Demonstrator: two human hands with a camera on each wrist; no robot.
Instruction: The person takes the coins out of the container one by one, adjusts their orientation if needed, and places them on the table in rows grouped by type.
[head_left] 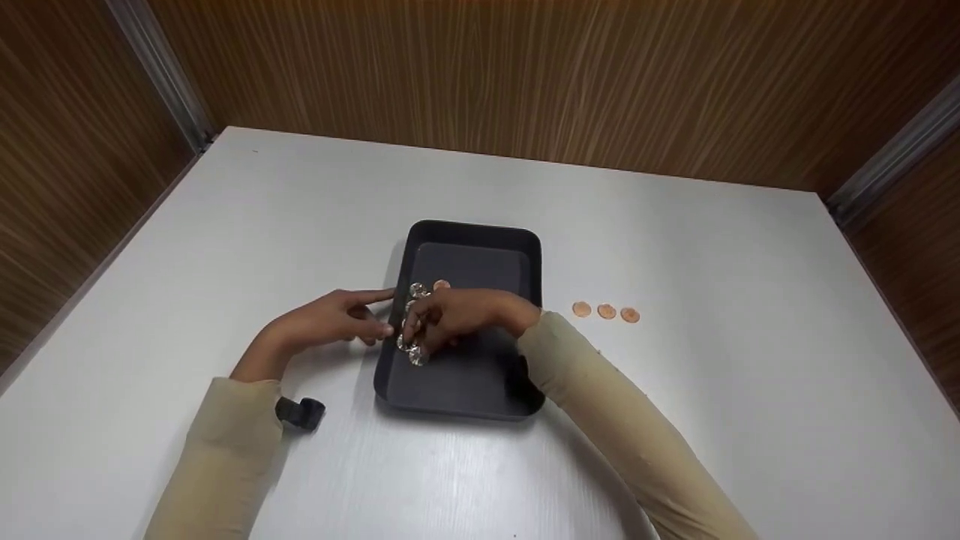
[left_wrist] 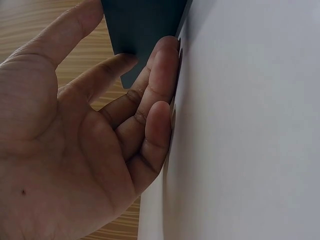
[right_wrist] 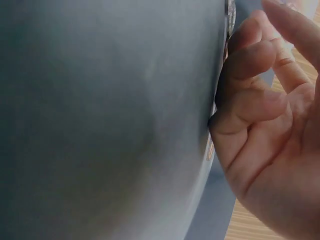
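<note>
Black tray (head_left: 480, 247) at centre of white surface (head_left: 675, 225). Right hand (head_left: 469, 315) inside tray at its 9 o'clock wall, fingers (head_left: 420, 330) curled over silver coins (head_left: 411, 346); actual pinch cannot be told. Left hand (head_left: 330, 324) outside same wall, fingers (left_wrist: 155, 75) loosely extended, touching it. Three copper coins (head_left: 606, 311) at tray's 3 o'clock.

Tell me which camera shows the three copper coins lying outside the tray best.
The head view: the three copper coins lie in a row on the white table, right of the black tray. Neither wrist view shows them.
</note>
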